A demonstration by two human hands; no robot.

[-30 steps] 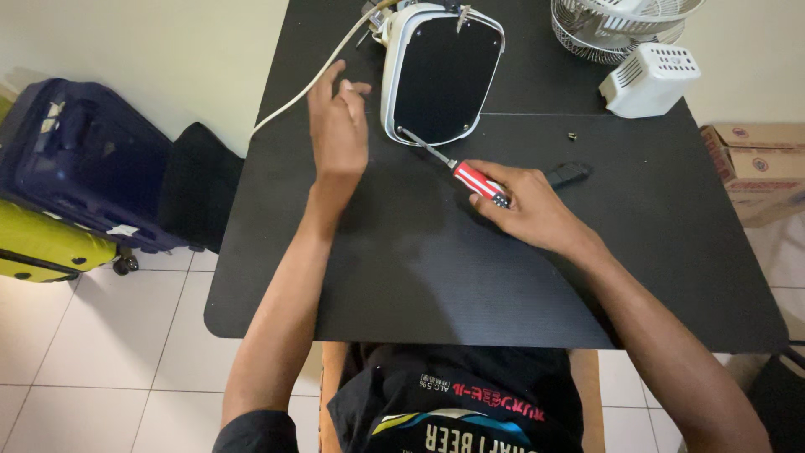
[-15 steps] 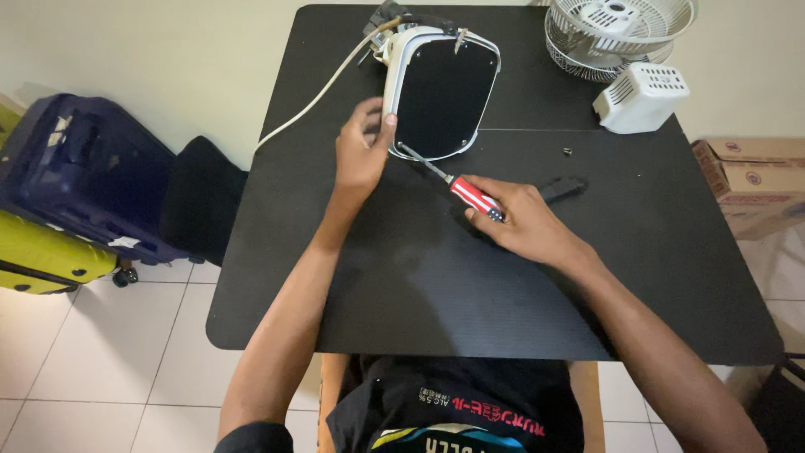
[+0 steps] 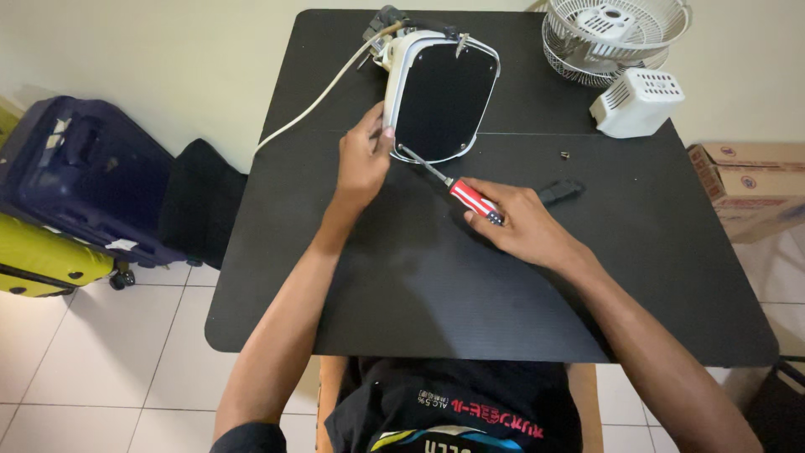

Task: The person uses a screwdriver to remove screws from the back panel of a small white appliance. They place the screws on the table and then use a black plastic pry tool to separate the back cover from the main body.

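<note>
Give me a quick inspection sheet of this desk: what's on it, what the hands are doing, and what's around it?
Surface: black table, matte.
Job's things: white-rimmed appliance part with dark panel; red-handled screwdriver, tip at the part's lower edge.
Clutter: fan grilles, white vented housing, small screw, black piece.
Hands: left hand steadies the part's edge; right hand grips the screwdriver.
Cables: white cord runs off the table's left edge.
Surroundings: blue suitcase, yellow suitcase, cardboard box, tiled floor.
</note>
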